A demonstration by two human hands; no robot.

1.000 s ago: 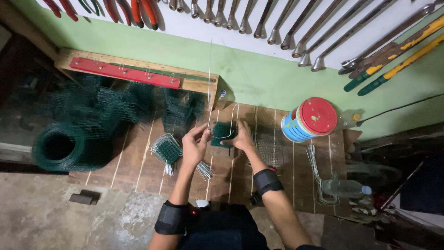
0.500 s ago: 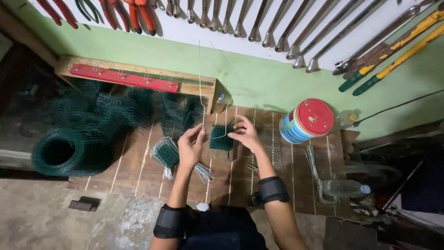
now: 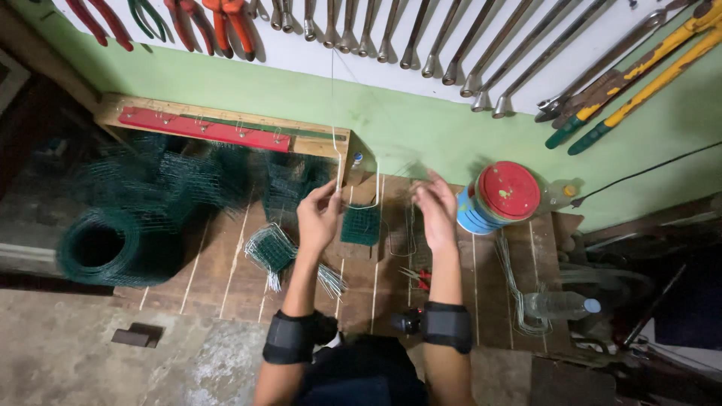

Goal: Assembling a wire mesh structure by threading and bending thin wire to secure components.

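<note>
Our left hand [image 3: 320,218] pinches a thin pale wire [image 3: 336,135] above the small square of green wire mesh [image 3: 361,225]; our right hand [image 3: 436,209] hangs open, holding nothing.

The square lies on the wooden plank bench [image 3: 226,278] between our hands. We judge the work partway: a finished-looking stack of green mesh pieces [image 3: 271,249] sits left, the big roll of green mesh [image 3: 113,246] uncut.

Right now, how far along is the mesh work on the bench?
Done: one small wire mesh piece lies finished-looking beside the left hand. In hand: the left hand's grip pinches a thin wire above the green mesh square; the right hand hovers open. Left: the mesh roll remains uncut.
</note>
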